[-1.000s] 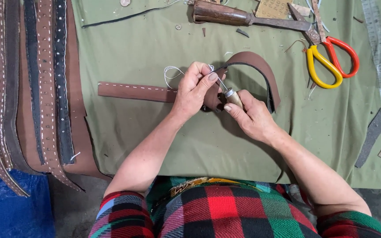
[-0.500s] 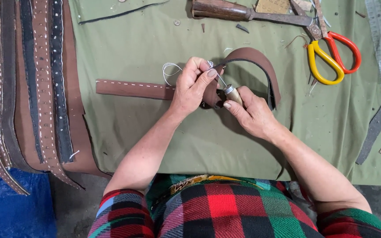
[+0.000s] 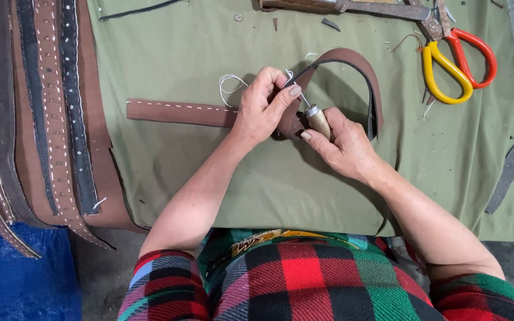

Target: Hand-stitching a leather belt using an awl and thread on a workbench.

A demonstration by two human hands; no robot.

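Barely anything has shifted over the last second from where I'm watching: both hands have drifted a touch toward the top of the view along with the brown leather strap (image 3: 176, 112), and the grip looks the same. Left hand (image 3: 261, 107) is curled closed on the strap right where it starts to bend, thumb and forefinger pinched at the edge, with a bit of white thread (image 3: 231, 83) looping out just beside the knuckles. Right hand (image 3: 343, 145) is wrapped around the wooden handle of an awl (image 3: 316, 117), fingers closed on it, and the thin metal tip points up toward the left fingertips at the strap's edge. I can't tell if the tip is actually through the leather or just touching it. The strap lies flat on the green cloth (image 3: 168, 53) to the left, stitched along its length, then arcs up and over in a loop behind the right hand. So I'd call this mid-stitching, 1 hole being made or lined up. My guess is the next move needs a steady push on the awl while the left pinch keeps the edge from twisting. Scissors (image 3: 456, 62) with yellow and red handles sit well apart at top right, and a stack of finished belts (image 3: 37, 119) hangs on the left.
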